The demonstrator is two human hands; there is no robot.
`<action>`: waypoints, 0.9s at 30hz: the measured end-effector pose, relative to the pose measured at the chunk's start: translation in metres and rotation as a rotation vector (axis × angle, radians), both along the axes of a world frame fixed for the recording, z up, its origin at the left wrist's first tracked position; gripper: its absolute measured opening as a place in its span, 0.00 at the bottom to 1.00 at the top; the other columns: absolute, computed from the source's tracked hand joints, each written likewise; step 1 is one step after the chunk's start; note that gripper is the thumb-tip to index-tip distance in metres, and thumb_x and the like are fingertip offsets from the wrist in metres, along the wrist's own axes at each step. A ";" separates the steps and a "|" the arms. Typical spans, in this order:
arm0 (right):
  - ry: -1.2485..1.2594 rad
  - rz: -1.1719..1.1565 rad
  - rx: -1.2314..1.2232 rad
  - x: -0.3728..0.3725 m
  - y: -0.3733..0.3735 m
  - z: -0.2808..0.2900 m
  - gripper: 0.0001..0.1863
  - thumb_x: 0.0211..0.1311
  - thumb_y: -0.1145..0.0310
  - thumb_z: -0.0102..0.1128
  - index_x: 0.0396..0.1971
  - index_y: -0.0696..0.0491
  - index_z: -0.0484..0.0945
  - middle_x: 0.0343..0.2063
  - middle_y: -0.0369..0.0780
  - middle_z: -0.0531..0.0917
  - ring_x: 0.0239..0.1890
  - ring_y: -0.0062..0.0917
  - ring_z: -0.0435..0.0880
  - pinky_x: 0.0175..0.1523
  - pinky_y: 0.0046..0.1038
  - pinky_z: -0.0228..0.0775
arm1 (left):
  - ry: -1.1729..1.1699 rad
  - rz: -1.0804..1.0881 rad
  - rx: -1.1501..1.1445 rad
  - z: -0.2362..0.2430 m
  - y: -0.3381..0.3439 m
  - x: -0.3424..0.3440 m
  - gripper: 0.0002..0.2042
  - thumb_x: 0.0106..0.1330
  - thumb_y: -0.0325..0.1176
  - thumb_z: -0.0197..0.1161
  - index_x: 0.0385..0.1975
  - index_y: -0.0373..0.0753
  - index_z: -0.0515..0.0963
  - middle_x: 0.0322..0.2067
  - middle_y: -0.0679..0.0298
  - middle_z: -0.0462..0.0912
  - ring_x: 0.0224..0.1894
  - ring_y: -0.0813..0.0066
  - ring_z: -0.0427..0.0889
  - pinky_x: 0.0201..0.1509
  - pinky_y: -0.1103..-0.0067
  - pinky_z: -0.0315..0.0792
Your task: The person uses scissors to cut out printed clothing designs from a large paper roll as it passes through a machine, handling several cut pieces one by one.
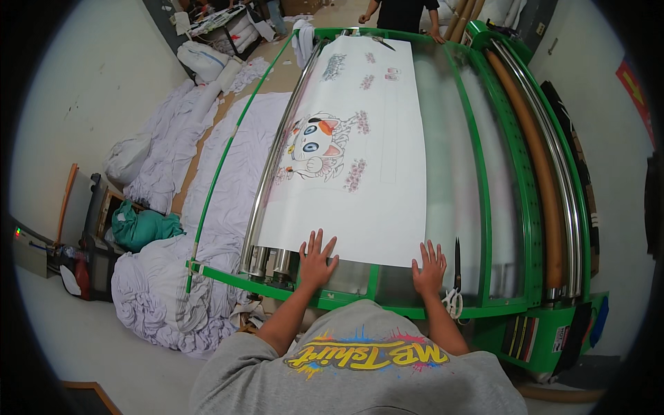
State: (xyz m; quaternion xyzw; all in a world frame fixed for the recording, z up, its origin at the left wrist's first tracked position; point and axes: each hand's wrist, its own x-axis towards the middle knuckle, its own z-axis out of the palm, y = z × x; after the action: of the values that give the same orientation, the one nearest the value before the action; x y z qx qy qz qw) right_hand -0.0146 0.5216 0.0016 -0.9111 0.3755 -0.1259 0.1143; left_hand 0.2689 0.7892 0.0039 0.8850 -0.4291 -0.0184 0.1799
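Observation:
A long white printed paper sheet (353,214), with a cartoon cat and pink flower clusters on it, lies over the frosted bed of a green-framed roller machine (485,228). My left hand (317,263) lies with fingers spread on the sheet's near edge, right of the steel rollers (259,249). My right hand (429,270) rests with fingers apart at the sheet's near right corner. Neither hand holds anything. White-handled scissors (453,301) lie just right of my right hand, blades pointing away from me. A dark pair of scissors (382,43) lies on the sheet's far end.
A co-worker (401,15) stands at the machine's far end, a hand on its frame. A brown roll (526,138) runs along the right side. Piles of white fabric (166,283), a green bundle (145,228) and dark equipment (83,277) are at the left. Walls flank both sides.

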 end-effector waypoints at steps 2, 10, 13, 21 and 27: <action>-0.009 -0.001 -0.003 0.000 0.000 0.000 0.35 0.75 0.52 0.63 0.79 0.44 0.71 0.82 0.40 0.67 0.86 0.44 0.56 0.87 0.52 0.45 | 0.003 0.003 0.003 0.000 -0.001 -0.001 0.32 0.76 0.52 0.63 0.80 0.63 0.70 0.87 0.55 0.53 0.88 0.53 0.50 0.86 0.45 0.45; 0.003 -0.003 -0.004 0.000 -0.001 -0.001 0.35 0.75 0.53 0.63 0.79 0.44 0.71 0.82 0.39 0.68 0.86 0.44 0.57 0.87 0.52 0.45 | 0.021 0.003 0.009 0.001 -0.001 0.000 0.32 0.76 0.51 0.63 0.81 0.63 0.70 0.87 0.56 0.53 0.89 0.53 0.48 0.86 0.45 0.44; 0.000 -0.002 -0.005 0.000 0.000 0.000 0.35 0.75 0.53 0.63 0.79 0.44 0.71 0.82 0.39 0.68 0.86 0.44 0.57 0.87 0.52 0.46 | 0.015 0.000 0.012 -0.001 0.000 0.000 0.32 0.76 0.51 0.63 0.81 0.63 0.69 0.87 0.56 0.52 0.89 0.54 0.48 0.86 0.45 0.44; -0.002 0.003 0.014 0.001 0.001 0.004 0.35 0.77 0.52 0.61 0.80 0.44 0.70 0.82 0.39 0.67 0.86 0.44 0.57 0.87 0.52 0.45 | 0.012 0.001 0.006 -0.001 0.000 0.000 0.31 0.77 0.51 0.63 0.81 0.62 0.70 0.87 0.56 0.52 0.89 0.53 0.48 0.86 0.45 0.43; 0.012 0.009 -0.001 0.000 0.000 0.001 0.35 0.77 0.51 0.61 0.80 0.43 0.70 0.83 0.39 0.66 0.86 0.45 0.57 0.87 0.52 0.44 | 0.007 -0.005 0.006 -0.008 0.000 0.000 0.32 0.77 0.53 0.61 0.81 0.62 0.69 0.87 0.54 0.52 0.89 0.52 0.48 0.86 0.44 0.42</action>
State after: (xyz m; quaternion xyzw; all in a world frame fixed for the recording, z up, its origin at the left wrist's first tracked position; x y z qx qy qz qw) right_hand -0.0148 0.5212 0.0031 -0.9135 0.3722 -0.1202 0.1123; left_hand 0.2692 0.7897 -0.0041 0.8844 -0.4306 -0.0234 0.1787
